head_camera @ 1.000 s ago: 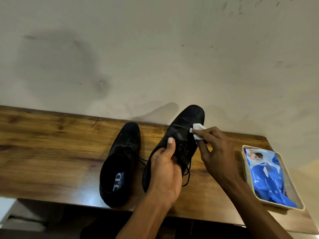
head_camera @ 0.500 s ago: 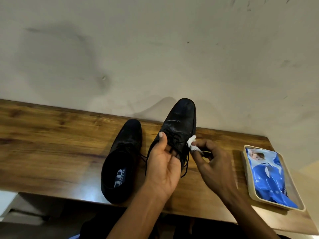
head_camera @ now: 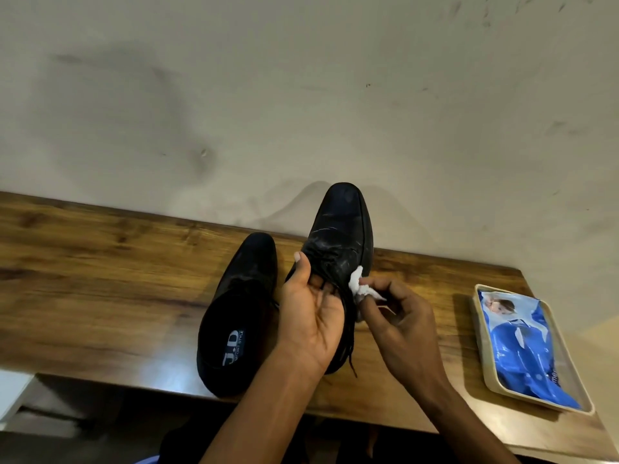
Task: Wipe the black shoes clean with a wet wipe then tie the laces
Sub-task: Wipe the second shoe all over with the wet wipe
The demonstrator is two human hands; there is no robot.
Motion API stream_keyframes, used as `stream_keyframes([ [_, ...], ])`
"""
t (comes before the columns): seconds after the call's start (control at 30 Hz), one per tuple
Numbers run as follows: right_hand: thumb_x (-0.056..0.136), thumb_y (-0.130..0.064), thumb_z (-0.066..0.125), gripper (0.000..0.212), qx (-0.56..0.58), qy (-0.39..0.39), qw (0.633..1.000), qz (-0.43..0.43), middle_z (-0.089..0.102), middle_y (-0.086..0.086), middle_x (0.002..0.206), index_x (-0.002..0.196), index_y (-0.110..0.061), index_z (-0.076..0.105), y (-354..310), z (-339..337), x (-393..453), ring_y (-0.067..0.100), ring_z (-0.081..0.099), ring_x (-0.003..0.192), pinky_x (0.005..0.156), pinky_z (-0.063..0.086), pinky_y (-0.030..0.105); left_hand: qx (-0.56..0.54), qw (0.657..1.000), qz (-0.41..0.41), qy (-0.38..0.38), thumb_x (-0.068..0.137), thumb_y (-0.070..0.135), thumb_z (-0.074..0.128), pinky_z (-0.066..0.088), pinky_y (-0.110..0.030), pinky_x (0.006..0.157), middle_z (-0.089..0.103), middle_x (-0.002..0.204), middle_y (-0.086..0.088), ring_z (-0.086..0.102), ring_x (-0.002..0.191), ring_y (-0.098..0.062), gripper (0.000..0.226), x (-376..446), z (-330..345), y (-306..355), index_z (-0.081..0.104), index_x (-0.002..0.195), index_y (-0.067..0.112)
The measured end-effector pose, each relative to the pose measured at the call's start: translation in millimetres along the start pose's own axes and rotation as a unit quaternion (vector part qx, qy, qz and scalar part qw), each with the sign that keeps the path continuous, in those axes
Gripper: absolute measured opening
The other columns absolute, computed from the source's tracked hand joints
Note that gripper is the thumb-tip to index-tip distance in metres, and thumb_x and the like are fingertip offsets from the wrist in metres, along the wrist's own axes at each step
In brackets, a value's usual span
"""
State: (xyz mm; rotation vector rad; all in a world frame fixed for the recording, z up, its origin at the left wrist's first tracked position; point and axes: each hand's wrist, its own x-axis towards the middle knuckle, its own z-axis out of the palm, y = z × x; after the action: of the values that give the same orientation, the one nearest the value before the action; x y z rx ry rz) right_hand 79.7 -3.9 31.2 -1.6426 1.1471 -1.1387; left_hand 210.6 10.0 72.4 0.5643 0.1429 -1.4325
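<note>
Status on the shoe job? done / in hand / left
Done: nothing clearly finished; the held shoe shows pale streaks on its toe. In hand: left hand grips that shoe, right hand pinches the wet wipe against its side by the laces. Left: the other shoe sits untouched on the table; held shoe's laces hang untied.

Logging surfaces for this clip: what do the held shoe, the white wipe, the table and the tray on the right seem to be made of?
Held shoe: looks like black leather, dull sheen, creases and pale scuffs on the toe.
White wipe: soft, crumpled, fabric-like sheet; dampness can't be told.
Table: wood or wood-look laminate, brown grain, slight gloss.
Tray: probably plastic, smooth cream rim.
</note>
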Motion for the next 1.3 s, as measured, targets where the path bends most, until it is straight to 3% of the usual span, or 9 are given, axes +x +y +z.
stream_keyframes([
  [0.17,0.094,-0.01,0.068,0.018,-0.044,0.068,0.997,-0.017,0.074,-0.008,0.101,0.11,-0.017,0.073,0,-3,38,0.008,0.071,0.09,0.075,0.062,0.034,0.022,0.999,-0.028,-0.012,0.102,0.032,0.046,0.062,-0.033,0.07,0.071,0.115,-0.023,0.073,0.1,-0.026,0.044,-5,1,-9,0.059,0.127,-0.002],
  [0.23,0.095,-0.01,0.066,0.02,-0.074,0.064,0.994,-0.044,0.073,-0.009,0.107,0.113,-0.018,0.073,-2,-3,37,0.008,0.07,0.096,0.078,0.062,0.035,0.034,0.999,-0.034,-0.011,0.1,0.033,0.049,0.06,-0.033,0.082,0.071,0.117,-0.021,0.071,0.106,-0.026,0.045,-6,-2,-13,0.059,0.129,0.0],
  [0.33,0.093,-0.004,0.066,0.027,-0.127,0.014,0.984,-0.124,0.068,-0.014,0.111,0.114,-0.02,0.071,-8,1,10,0.007,0.067,0.103,0.081,0.058,0.025,0.061,0.995,-0.067,-0.03,0.098,0.044,0.049,0.052,-0.043,0.099,0.067,0.124,-0.023,0.066,0.116,-0.033,0.052,-3,-6,-15,0.06,0.129,0.003],
  [0.47,0.091,0.0,0.069,0.027,-0.143,-0.004,0.977,-0.156,0.068,-0.011,0.111,0.113,-0.017,0.072,-5,-2,-11,0.005,0.066,0.104,0.08,0.054,0.019,0.069,0.993,-0.081,-0.042,0.099,0.052,0.043,0.055,-0.052,0.09,0.064,0.128,-0.025,0.062,0.119,-0.039,0.056,1,-9,-16,0.057,0.134,0.011],
  [0.67,0.094,-0.002,0.064,0.025,-0.134,0.047,0.984,-0.107,0.066,-0.012,0.109,0.11,-0.021,0.068,4,-8,2,0.004,0.065,0.099,0.072,0.058,0.024,0.068,0.996,-0.036,-0.041,0.103,0.044,0.038,0.054,-0.039,0.095,0.065,0.129,-0.022,0.061,0.123,-0.033,0.053,-1,-8,-17,0.056,0.135,0.005],
  [0.83,0.093,0.0,0.063,0.027,-0.117,0.056,0.987,-0.097,0.065,-0.013,0.111,0.11,-0.02,0.067,-1,1,-16,0.004,0.065,0.104,0.078,0.057,0.021,0.074,0.995,-0.041,-0.044,0.103,0.046,0.038,0.046,-0.044,0.106,0.065,0.128,-0.023,0.061,0.123,-0.034,0.056,-1,-8,-15,0.057,0.134,0.004],
  [0.97,0.093,0.002,0.064,0.025,-0.113,0.039,0.985,-0.122,0.066,-0.012,0.111,0.11,-0.016,0.068,-4,2,-24,0.004,0.065,0.105,0.079,0.056,0.02,0.082,0.995,-0.024,-0.044,0.104,0.046,0.036,0.054,-0.038,0.092,0.07,0.119,-0.019,0.07,0.108,-0.028,0.053,1,-8,-12,0.06,0.129,0.005],
  [1.1,0.093,-0.001,0.064,0.021,-0.182,0.034,0.971,-0.152,0.066,-0.001,0.109,0.11,-0.012,0.069,-3,-5,9,0.005,0.063,0.098,0.077,0.054,0.017,0.086,0.995,-0.022,-0.047,0.105,0.041,0.037,0.043,-0.043,0.109,0.067,0.124,-0.022,0.063,0.118,-0.03,0.052,-5,-8,-17,0.059,0.129,0.002],
  [1.3,0.096,-0.006,0.063,0.02,-0.245,0.081,0.955,-0.148,0.067,0.003,0.108,0.112,-0.013,0.072,-3,-18,60,0.007,0.064,0.089,0.075,0.057,0.027,0.125,0.99,-0.017,-0.06,0.104,0.039,0.037,0.039,-0.04,0.113,0.067,0.128,-0.016,0.062,0.123,-0.026,0.05,-12,-9,-27,0.056,0.135,0.005],
])
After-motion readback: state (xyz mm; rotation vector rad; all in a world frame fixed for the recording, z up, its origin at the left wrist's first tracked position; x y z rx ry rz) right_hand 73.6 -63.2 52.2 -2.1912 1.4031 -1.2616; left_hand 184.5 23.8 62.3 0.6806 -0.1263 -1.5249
